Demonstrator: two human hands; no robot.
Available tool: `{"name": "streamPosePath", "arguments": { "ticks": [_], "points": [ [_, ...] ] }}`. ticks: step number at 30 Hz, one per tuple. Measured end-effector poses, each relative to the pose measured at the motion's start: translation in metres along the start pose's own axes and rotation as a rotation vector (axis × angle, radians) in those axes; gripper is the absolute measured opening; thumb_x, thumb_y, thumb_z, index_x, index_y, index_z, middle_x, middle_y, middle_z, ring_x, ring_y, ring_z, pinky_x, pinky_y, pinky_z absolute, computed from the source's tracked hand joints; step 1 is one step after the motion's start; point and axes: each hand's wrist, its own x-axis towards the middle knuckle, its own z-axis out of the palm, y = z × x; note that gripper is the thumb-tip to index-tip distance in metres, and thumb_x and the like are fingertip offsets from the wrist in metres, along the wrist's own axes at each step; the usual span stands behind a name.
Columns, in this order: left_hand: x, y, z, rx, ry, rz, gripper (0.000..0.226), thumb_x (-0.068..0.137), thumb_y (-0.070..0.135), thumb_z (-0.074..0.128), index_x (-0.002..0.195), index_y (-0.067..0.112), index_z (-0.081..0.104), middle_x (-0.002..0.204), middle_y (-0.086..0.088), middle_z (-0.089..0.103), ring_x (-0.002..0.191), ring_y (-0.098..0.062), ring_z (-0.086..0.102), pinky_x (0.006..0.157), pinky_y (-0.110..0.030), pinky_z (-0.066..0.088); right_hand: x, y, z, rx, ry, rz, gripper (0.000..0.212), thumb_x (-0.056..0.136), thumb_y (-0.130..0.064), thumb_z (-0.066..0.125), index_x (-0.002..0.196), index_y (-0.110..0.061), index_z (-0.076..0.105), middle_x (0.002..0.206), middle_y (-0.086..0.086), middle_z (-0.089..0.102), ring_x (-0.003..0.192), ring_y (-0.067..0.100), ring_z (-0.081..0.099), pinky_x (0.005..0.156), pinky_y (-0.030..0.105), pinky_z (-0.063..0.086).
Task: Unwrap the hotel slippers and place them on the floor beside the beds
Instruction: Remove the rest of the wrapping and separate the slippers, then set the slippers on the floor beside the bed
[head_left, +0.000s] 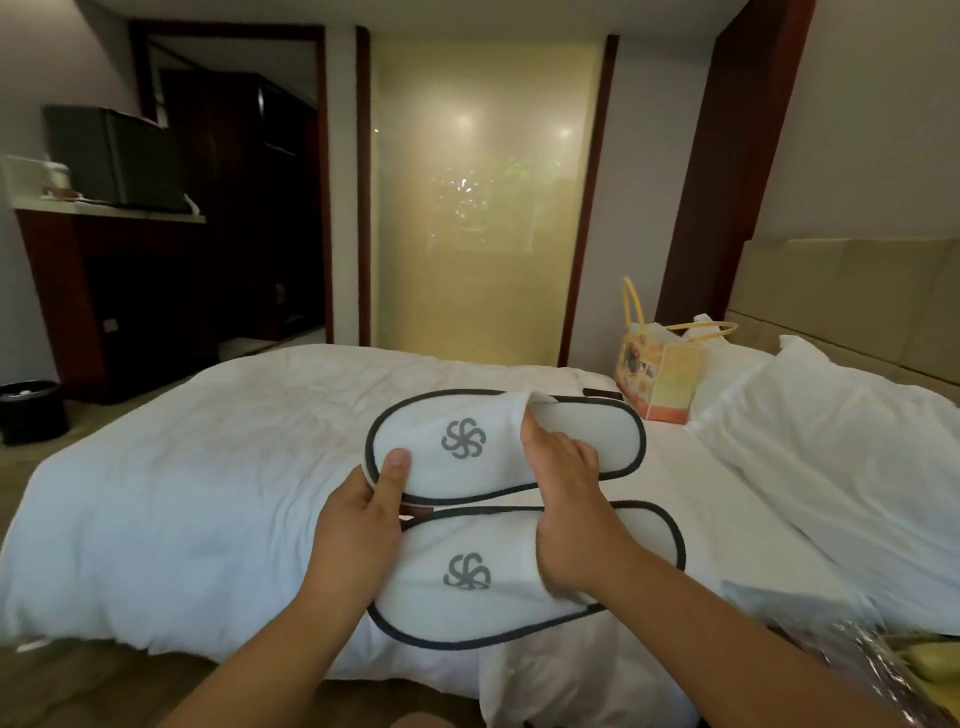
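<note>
Nearest, at lower centre, the near slipper (467, 608) is crossed by the right hand (563, 483), its fingers hooked under the upper of the far slipper (457, 441); the bed (182, 493) is spread across mid-frame beneath both; the far toe is pinched by the left hand (358, 514).

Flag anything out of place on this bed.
A yellow gift bag stands on the white bed beside the pillow, odd on fresh linen. The slippers look intact.
</note>
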Motion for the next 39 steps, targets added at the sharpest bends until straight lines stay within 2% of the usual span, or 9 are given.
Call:
{"name": "streamPosePath", "arguments": {
  "ticks": [9,13,17,20,27,31,34,36,39],
  "points": [
    [-0.035,0.029,0.01,-0.015,0.003,0.001,0.05,0.089,0.07,0.04,0.091,0.029,0.07,0.078,0.011,0.076,0.074,-0.008,0.071,0.062,-0.026,0.052,-0.032,0.003,-0.038,0.146,0.09,-0.06,0.081,0.087,-0.012,0.052,0.141,-0.055,0.01,0.109,-0.007,0.049,0.107,0.022,0.048,0.089,0.031,0.039],
    [-0.048,0.033,0.01,0.047,0.034,0.018,0.061,0.092,0.069,0.032,0.087,0.021,0.068,0.075,0.002,0.074,0.072,-0.015,0.07,0.06,-0.029,0.051,-0.033,-0.001,-0.046,0.252,0.033,0.014,0.037,0.087,-0.01,0.052,0.119,-0.026,0.062,0.101,0.002,0.066,0.098,0.025,0.059,0.088,0.041,0.052],
    [-0.048,0.034,-0.001,0.076,0.081,0.088,0.068,0.093,0.069,0.022,0.082,0.02,0.067,0.073,0.001,0.072,0.073,-0.014,0.068,0.062,-0.027,0.048,-0.026,-0.002,-0.043,0.185,-0.051,0.041,0.024,0.083,0.002,0.056,0.095,-0.008,0.074,0.099,0.01,0.07,0.097,0.03,0.063,0.086,0.04,0.053],
    [-0.038,0.024,-0.015,0.059,0.052,0.016,0.064,0.095,0.067,0.02,0.088,0.025,0.068,0.08,0.002,0.073,0.078,-0.015,0.069,0.064,-0.028,0.05,-0.021,-0.014,-0.033,0.242,0.04,-0.11,0.04,0.075,0.01,0.061,0.052,-0.022,0.051,0.061,-0.012,0.052,0.062,0.011,0.05,0.07,0.032,0.042],
    [-0.006,-0.043,-0.05,0.033,-0.029,-0.279,0.068,0.093,0.07,0.023,0.088,0.025,0.073,0.071,0.004,0.076,0.06,-0.013,0.072,0.051,-0.023,0.053,0.005,-0.038,0.029,0.333,0.046,-0.234,0.033,0.062,-0.004,0.048,0.055,-0.025,0.024,0.053,-0.013,0.029,0.056,0.008,0.034,0.077,0.03,0.033],
    [0.015,-0.102,-0.072,0.072,-0.037,-0.465,0.047,0.093,0.055,0.05,0.122,0.019,0.057,0.114,-0.01,0.068,0.09,-0.022,0.068,0.071,-0.037,0.058,0.034,-0.035,0.086,0.194,-0.265,-0.263,0.018,0.064,-0.009,0.042,0.056,-0.019,0.03,0.056,0.002,0.038,0.06,0.02,0.038,0.069,0.035,0.033],
    [0.026,-0.127,-0.091,0.23,0.039,-0.142,0.06,0.082,0.055,0.067,0.134,0.038,0.044,0.135,0.013,0.044,0.112,-0.006,0.053,0.093,-0.028,0.047,0.049,-0.032,0.134,0.071,-0.478,-0.297,0.013,0.06,-0.017,0.044,0.056,-0.02,0.033,0.068,-0.001,0.043,0.073,0.02,0.041,0.073,0.035,0.027],
    [0.032,-0.13,-0.091,0.316,-0.085,0.117,0.056,0.078,0.065,0.064,0.128,0.047,0.046,0.125,0.033,0.043,0.115,0.007,0.045,0.091,-0.014,0.039,0.057,-0.03,0.175,0.025,-0.598,-0.335,0.006,0.061,-0.02,0.05,0.057,-0.024,0.047,0.08,-0.006,0.05,0.085,0.016,0.044,0.073,0.033,0.018],
    [0.043,-0.152,-0.071,0.535,-0.316,0.241,0.068,0.07,0.074,0.061,0.129,0.047,0.043,0.121,0.029,0.05,0.112,0.006,0.041,0.094,-0.019,0.038,0.061,-0.025,0.243,-0.125,-0.73,-0.497,0.014,0.074,-0.028,0.052,0.06,-0.03,0.051,0.092,-0.005,0.064,0.095,0.018,0.052,0.075,0.034,0.021]
  ]
}}
